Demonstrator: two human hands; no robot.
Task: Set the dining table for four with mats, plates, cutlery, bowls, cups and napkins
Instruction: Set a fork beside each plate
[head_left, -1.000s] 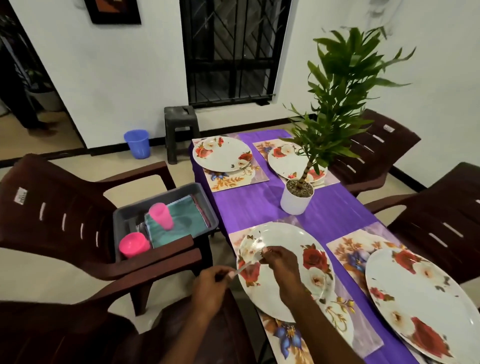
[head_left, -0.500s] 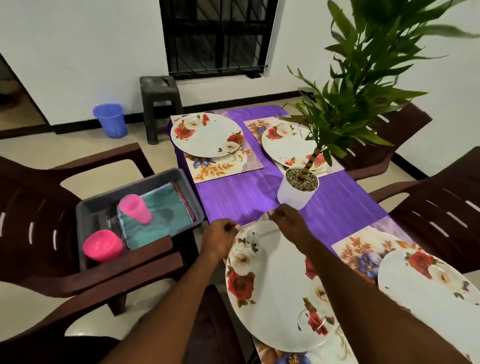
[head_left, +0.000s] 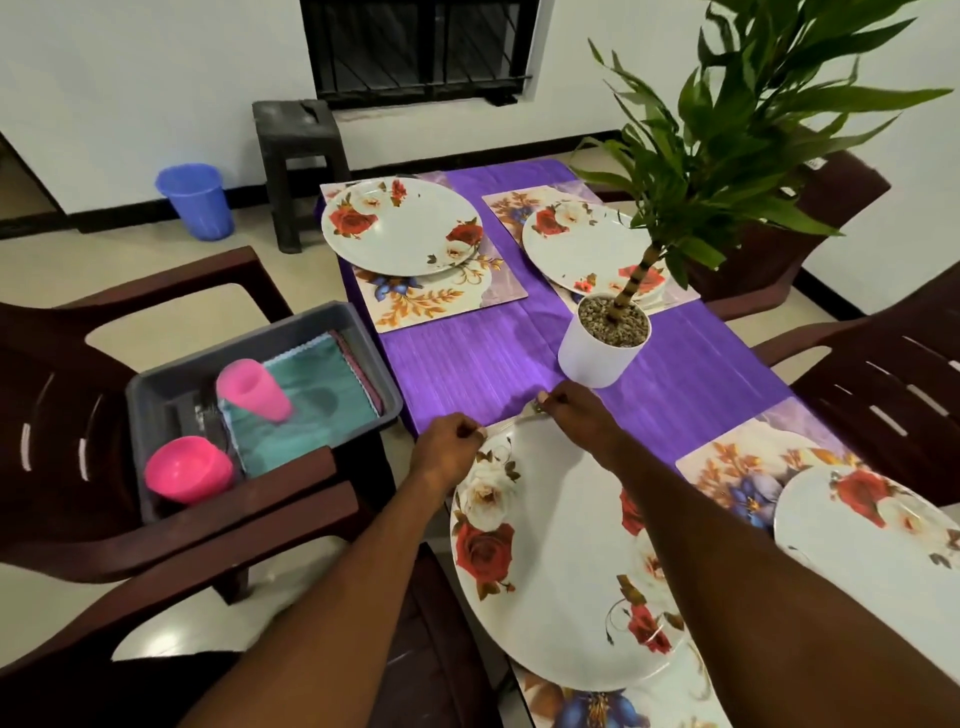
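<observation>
Four floral plates lie on floral mats on the purple tablecloth (head_left: 467, 364): near left plate (head_left: 550, 551), near right plate (head_left: 862, 545), far left plate (head_left: 400, 228), far right plate (head_left: 576, 244). My left hand (head_left: 449, 449) and my right hand (head_left: 576, 415) each pinch one end of a thin silver piece of cutlery (head_left: 514, 418) lying along the far rim of the near left plate. A grey tray (head_left: 363, 338) on the left chair holds a pink cup (head_left: 254, 389), a pink bowl (head_left: 187, 467), teal napkins (head_left: 311, 384) and more cutlery (head_left: 208, 415).
A white potted plant (head_left: 602, 343) stands mid-table just beyond my right hand, its leaves spreading over the right side. Dark brown plastic chairs (head_left: 883, 395) surround the table. A black stool (head_left: 298, 140) and a blue bin (head_left: 195, 200) stand by the far wall.
Both hands have carried the cutlery from over the near left plate's left part to its far rim. The view has tilted down and moved closer to the table.
</observation>
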